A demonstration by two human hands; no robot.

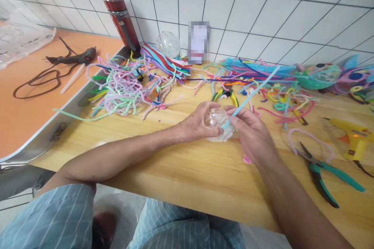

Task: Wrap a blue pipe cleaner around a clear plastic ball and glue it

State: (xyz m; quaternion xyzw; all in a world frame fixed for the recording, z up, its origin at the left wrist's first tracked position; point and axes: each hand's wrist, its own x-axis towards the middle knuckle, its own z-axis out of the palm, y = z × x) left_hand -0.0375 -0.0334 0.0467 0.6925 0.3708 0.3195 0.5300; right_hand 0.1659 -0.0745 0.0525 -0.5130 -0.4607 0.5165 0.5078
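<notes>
My left hand (pixel 196 122) is closed around a clear plastic ball (pixel 215 117), thumb in front and fingers behind. Whitish, cloudy material covers the ball's lower right side. Between the thumb and fingers of my right hand (pixel 251 129) is a light blue pipe cleaner (pixel 250 95). Its lower end meets the ball, and its long free end slants up to the right. Whether that lower end is fixed to the ball, I cannot tell. Beneath my right hand, a small pink piece (pixel 247 159) shows on the wooden table (pixel 175 171).
Needle-nose pliers (pixel 318 167) and a yellow glue gun (pixel 355 134) lie at right. Tangled pipe cleaners (pixel 119 89) and bundled ones (pixel 257 69) line the back, with yellow-green pliers (pixel 224 94). Behind them stand a red thermos (pixel 122 23), another clear ball (pixel 168 44) and a phone (pixel 198 42).
</notes>
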